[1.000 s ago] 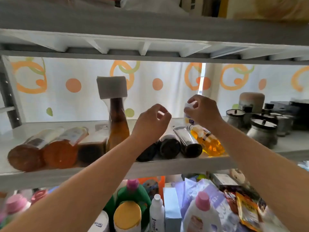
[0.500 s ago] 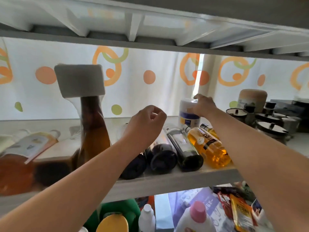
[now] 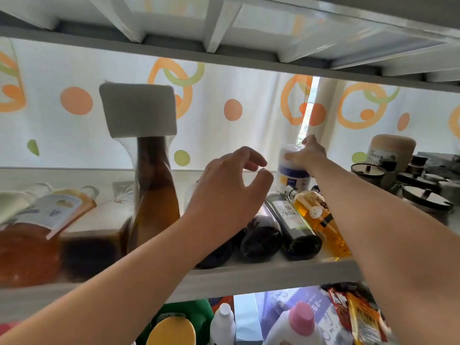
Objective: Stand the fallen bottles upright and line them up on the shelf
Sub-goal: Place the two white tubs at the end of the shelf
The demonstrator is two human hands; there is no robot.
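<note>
A white bottle with a blue label [image 3: 293, 174] stands upright at the back of the grey shelf [image 3: 261, 275]; my right hand [image 3: 307, 154] is closed around its top. My left hand [image 3: 229, 192] hovers with fingers apart above several fallen bottles: two dark ones [image 3: 261, 239], a black bottle with a white label [image 3: 293, 226] and an amber bottle [image 3: 321, 220], all lying with their bases toward me. A tall brown bottle with a grey cap [image 3: 151, 185] stands upright on the left. Beside it lie a brown square bottle [image 3: 94, 235] and an orange bottle [image 3: 32, 235].
Black-lidded jars [image 3: 423, 202] and a tan jar [image 3: 390, 150] crowd the shelf's right end. A patterned curtain hangs behind. The upper shelf's underside [image 3: 224, 23] is close overhead. Below, bottles [image 3: 298, 324] and snack packets [image 3: 358, 317] fill the lower level.
My right hand moved back with the white bottle and stood it at the rear of the shelf. My left hand opened its fingers and dropped lower over the dark bottles. The view came closer.
</note>
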